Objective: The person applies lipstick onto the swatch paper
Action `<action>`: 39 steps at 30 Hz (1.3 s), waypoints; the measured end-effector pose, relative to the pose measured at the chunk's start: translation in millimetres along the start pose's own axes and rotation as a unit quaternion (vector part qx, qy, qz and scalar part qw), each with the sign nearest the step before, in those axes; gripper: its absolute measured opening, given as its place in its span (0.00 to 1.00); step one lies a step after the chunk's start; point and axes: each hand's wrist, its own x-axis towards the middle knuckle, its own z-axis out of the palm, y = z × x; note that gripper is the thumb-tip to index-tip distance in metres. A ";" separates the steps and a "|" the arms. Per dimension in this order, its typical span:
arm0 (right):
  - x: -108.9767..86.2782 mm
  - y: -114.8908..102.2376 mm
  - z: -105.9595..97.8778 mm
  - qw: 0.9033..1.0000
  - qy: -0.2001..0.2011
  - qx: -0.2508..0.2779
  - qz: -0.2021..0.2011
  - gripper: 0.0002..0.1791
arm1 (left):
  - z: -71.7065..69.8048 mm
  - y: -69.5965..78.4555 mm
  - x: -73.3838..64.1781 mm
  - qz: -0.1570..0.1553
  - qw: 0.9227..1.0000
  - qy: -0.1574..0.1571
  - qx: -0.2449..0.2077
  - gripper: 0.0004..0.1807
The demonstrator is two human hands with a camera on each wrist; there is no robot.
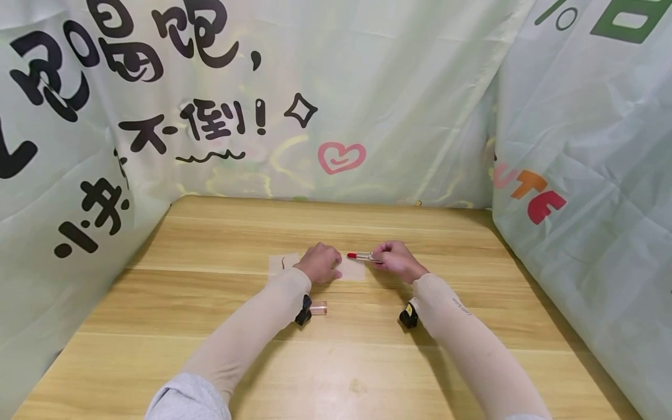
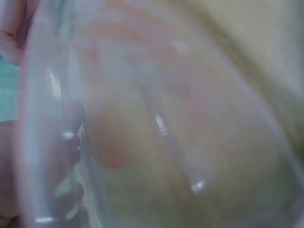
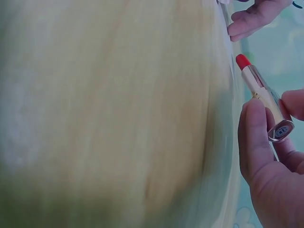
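My right hand (image 1: 399,261) pinches an uncapped lipstick (image 1: 362,256) between thumb and fingers, its red tip towards the left hand. In the right wrist view, the lipstick (image 3: 259,92) lies tilted along the fingers, its round base end visible. My left hand (image 1: 319,263) rests palm down over a pale thin sheet (image 1: 353,270), which shows on both sides of it; a small dark curved mark (image 1: 283,263) is on the left part. Beside the left wrist lies a clear pinkish cap (image 1: 319,308). Blurred clear plastic (image 2: 156,123) fills most of the left wrist view.
Both hands work over a wooden table (image 1: 336,361). A pale printed cloth (image 1: 420,105) hangs behind the table and along both sides. Black wrist cameras are strapped to both forearms, the left camera (image 1: 303,311) close to the cap.
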 end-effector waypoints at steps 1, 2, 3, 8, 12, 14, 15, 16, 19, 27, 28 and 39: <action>0.0 0.2 0.3 1.000 0.002 -0.004 -0.001 0.06 | -0.2 0.1 -0.1 0.000 1.000 0.000 0.000 0.21; -0.1 0.2 0.6 1.000 0.003 -0.007 -0.002 0.06 | -0.4 0.3 -0.3 0.000 1.000 -0.001 0.000 0.21; -0.4 0.0 0.9 1.000 0.005 -0.010 -0.003 0.06 | -0.5 0.4 -0.5 -0.001 1.000 -0.001 -0.001 0.21; -1.4 -0.4 1.9 0.999 0.010 -0.027 -0.015 0.08 | -1.4 1.4 -0.8 -0.002 1.000 -0.002 0.002 0.21; -2.5 -0.7 2.6 0.999 0.010 -0.038 -0.026 0.08 | -2.4 2.0 -0.5 -0.002 1.000 -0.005 0.006 0.21; -3.3 -1.3 3.2 0.999 0.009 -0.040 -0.029 0.08 | -2.8 1.9 -0.3 -0.002 1.000 -0.006 0.008 0.21; -3.9 -1.7 3.4 0.999 0.010 -0.041 -0.029 0.08 | -2.8 1.8 0.0 -0.002 1.000 -0.006 0.009 0.21; -4.4 -2.1 3.7 0.999 0.010 -0.042 -0.029 0.08 | -2.7 1.7 0.1 -0.001 1.000 -0.006 0.010 0.21; -5.9 -3.0 4.1 0.998 0.014 -0.047 -0.026 0.08 | -1.8 1.2 0.7 0.001 1.000 -0.005 0.011 0.21; -6.9 -2.8 3.6 0.998 0.018 -0.055 -0.020 0.07 | -1.0 1.6 1.3 -0.002 1.000 -0.008 0.015 0.21; -7.1 -2.9 3.5 0.998 0.018 -0.056 -0.021 0.07 | -1.0 1.6 1.4 -0.003 1.000 -0.008 0.016 0.21; -9.1 -5.1 2.4 0.997 0.012 -0.069 -0.020 0.07 | 0.7 0.8 2.5 -0.007 1.000 -0.009 0.018 0.21</action>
